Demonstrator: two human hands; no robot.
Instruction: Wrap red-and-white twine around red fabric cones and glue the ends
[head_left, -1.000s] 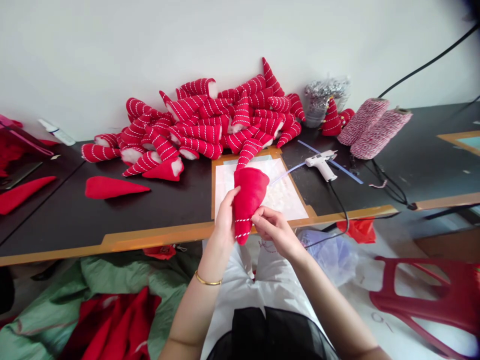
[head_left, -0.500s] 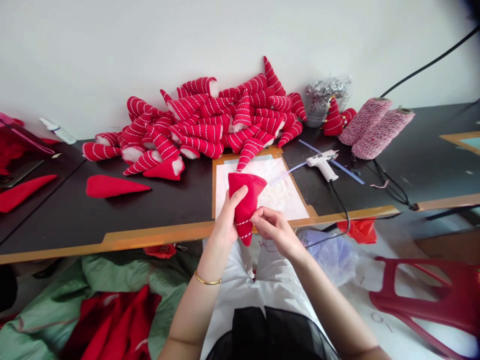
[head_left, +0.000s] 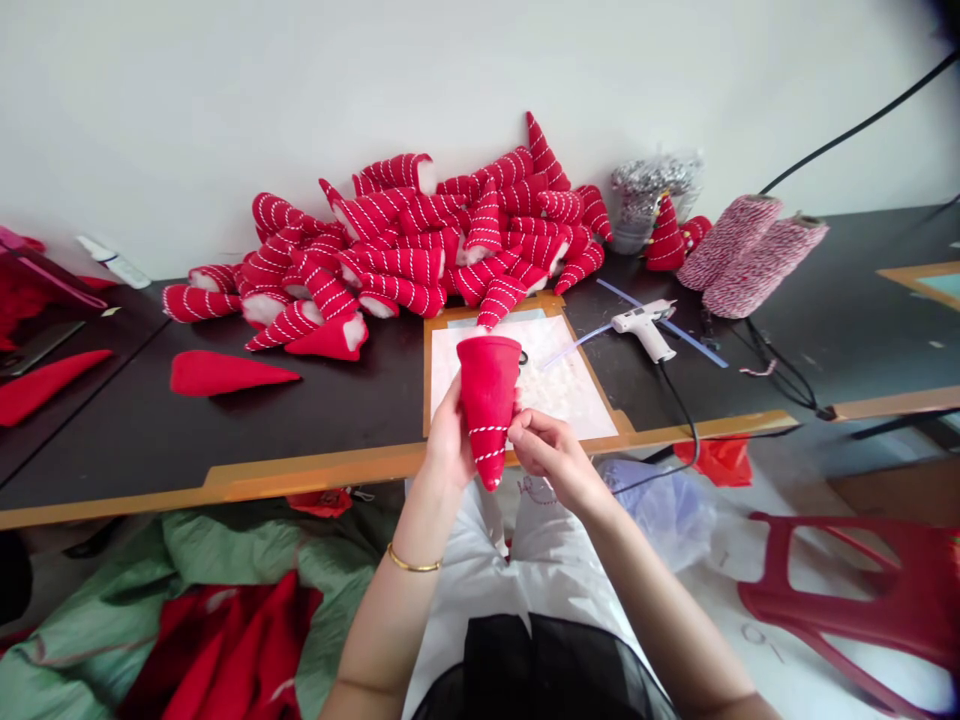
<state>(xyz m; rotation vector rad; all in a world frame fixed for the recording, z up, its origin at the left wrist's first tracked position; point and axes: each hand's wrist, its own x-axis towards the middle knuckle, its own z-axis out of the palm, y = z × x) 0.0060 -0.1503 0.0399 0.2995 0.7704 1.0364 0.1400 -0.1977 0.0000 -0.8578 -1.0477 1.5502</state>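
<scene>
A red felt cone [head_left: 489, 385] hangs tip down over the table's front edge, with striped twine [head_left: 489, 430] wound round its lower part. My left hand [head_left: 450, 440] is wrapped round the cone from the left and behind. At the cone's right side, my right hand [head_left: 551, 450] pinches the twine where it meets the felt. Behind the cone lies a white sheet [head_left: 585, 405] with a small black ring [head_left: 523, 358] on it. Several red cones wound with twine [head_left: 397, 265] are heaped against the wall.
A white glue gun [head_left: 646, 328] lies right of the sheet, its cable hanging over the taped table edge [head_left: 315, 472]. Two twine spools [head_left: 765, 265] stand at the right. A plain red cone [head_left: 229, 372] lies at the left. A red stool [head_left: 847, 590] is on the floor.
My left hand has turned the cone so that it faces me more squarely, and its wide end has shifted left. More twine shows round it. The black ring has come into view.
</scene>
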